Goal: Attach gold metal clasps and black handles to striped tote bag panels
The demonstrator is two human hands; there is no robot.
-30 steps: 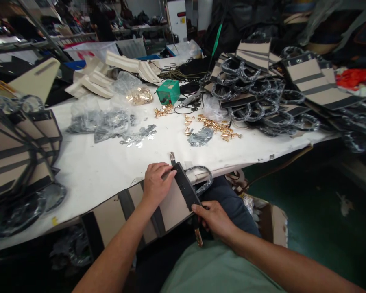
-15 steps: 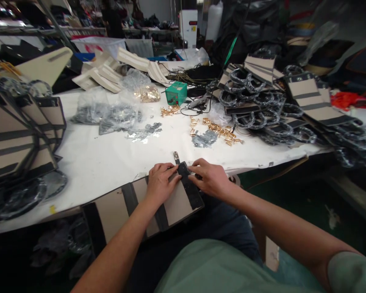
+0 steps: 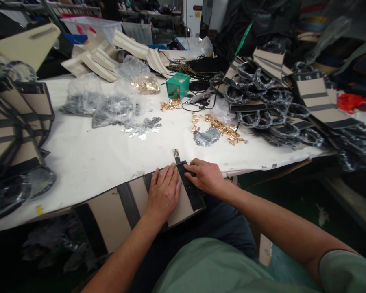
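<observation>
One board (image 3: 108, 215) now has the left hand (image 3: 164, 196) lying flatter, open, probably for steadying; the right hand (image 3: 206, 176) curls at the black strip (image 3: 192, 194), grip unclear.

A green control box (image 3: 177, 87) stands beside a clear bag of gold-coloured fittings (image 3: 147, 84); curved cream strips (image 3: 130, 44) lie behind.
</observation>
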